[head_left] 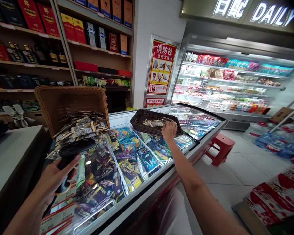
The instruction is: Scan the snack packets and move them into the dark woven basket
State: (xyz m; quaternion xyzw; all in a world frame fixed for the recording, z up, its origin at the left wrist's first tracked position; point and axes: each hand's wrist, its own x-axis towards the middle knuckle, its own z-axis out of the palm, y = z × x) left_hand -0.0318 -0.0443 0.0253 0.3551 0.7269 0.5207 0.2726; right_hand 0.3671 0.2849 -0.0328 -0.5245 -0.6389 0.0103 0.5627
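My left hand is wrapped round the handle of a black scoop, whose broad oval head points right. Just behind that head, a large tan wicker basket lies tipped on its side, small flat packets spilling from its mouth. My right hand reaches over the near rim of a shallow dark woven basket. Its fingers are closed among the small packets at the basket's right end; the fingertips are partly hidden. Both baskets rest on the freezer's glass top.
Beneath the glass of the chest freezer lie bagged ice creams in wire dividers. A grey counter borders the left side. On the floor at right stand a red stool, water jugs and red-and-white boxes. Shelves line the back.
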